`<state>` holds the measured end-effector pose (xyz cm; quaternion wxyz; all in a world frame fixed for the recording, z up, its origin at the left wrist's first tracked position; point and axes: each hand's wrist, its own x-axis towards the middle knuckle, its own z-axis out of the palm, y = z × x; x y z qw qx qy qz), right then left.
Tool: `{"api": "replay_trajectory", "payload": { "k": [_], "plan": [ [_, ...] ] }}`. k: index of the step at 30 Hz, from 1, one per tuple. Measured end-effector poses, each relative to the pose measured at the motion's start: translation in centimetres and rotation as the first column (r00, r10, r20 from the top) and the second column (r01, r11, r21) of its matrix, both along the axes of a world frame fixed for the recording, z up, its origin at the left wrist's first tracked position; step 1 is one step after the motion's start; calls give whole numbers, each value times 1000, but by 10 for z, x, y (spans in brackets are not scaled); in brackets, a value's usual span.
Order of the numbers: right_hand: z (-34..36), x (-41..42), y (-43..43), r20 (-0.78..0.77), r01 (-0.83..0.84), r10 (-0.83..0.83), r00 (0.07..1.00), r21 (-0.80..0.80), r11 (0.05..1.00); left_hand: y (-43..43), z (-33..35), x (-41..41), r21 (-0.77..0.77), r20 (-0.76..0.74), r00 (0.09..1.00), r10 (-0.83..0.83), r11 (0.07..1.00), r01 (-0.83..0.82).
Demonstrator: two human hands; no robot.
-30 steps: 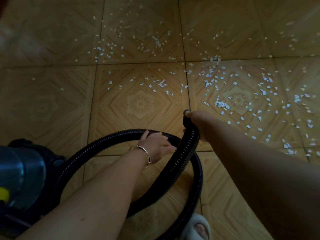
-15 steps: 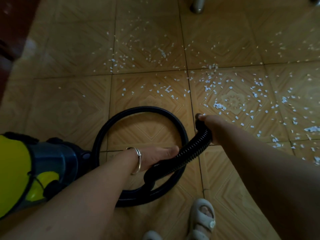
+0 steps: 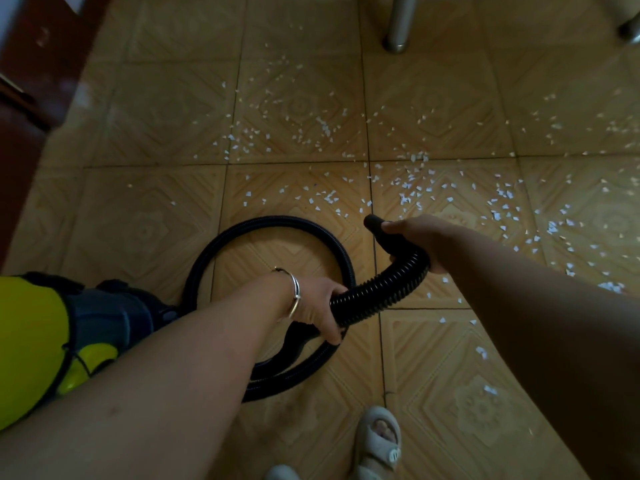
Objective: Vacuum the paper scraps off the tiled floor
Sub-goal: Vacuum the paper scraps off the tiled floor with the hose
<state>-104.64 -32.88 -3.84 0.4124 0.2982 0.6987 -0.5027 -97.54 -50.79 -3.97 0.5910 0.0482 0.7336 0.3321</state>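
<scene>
A black ribbed vacuum hose [image 3: 381,289] loops over the tan tiled floor [image 3: 145,230] from a yellow and dark grey vacuum body [image 3: 52,334] at the left. My right hand [image 3: 419,237] grips the hose just behind its open black end [image 3: 373,223], which is lifted above the floor. My left hand [image 3: 318,306], a bangle on its wrist, grips the hose lower down. White paper scraps [image 3: 415,188] lie scattered ahead and to the right of the hose end.
A dark red wooden edge [image 3: 38,98] runs down the left. Two metal furniture legs [image 3: 398,26] [image 3: 628,29] stand at the top. My sandalled foot [image 3: 379,441] is at the bottom centre. More scraps [image 3: 481,351] lie under my right arm.
The hose end has lifted and swung right in my right hand. My left hand went from touching the hose to gripping it. The view pulled back, showing the vacuum body and furniture legs.
</scene>
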Motion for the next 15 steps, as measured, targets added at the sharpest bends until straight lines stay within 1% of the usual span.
{"api": "replay_trajectory", "payload": {
  "k": [1,3,5,7,11,15],
  "plan": [
    [3,0,3,19,1,-1,1000,-12,1000,1,-1,4,-59,-66,996,-54,997,51],
    [8,0,10,42,5,-3,999,-40,999,-2,-3,14,-140,-149,987,-67,989,46],
    [15,-2,19,54,-6,10,998,-69,998,-8,-3,19,-181,-162,985,-64,983,34],
    [23,-6,27,59,-24,29,998,-70,997,-13,3,18,-219,-134,988,-77,975,46],
    [39,-14,45,49,-50,52,997,-46,998,-14,24,8,-209,-82,996,37,977,-53],
    [46,-18,53,33,-62,63,997,-30,998,-11,37,-4,-201,-59,968,246,947,-252]
  ]
}}
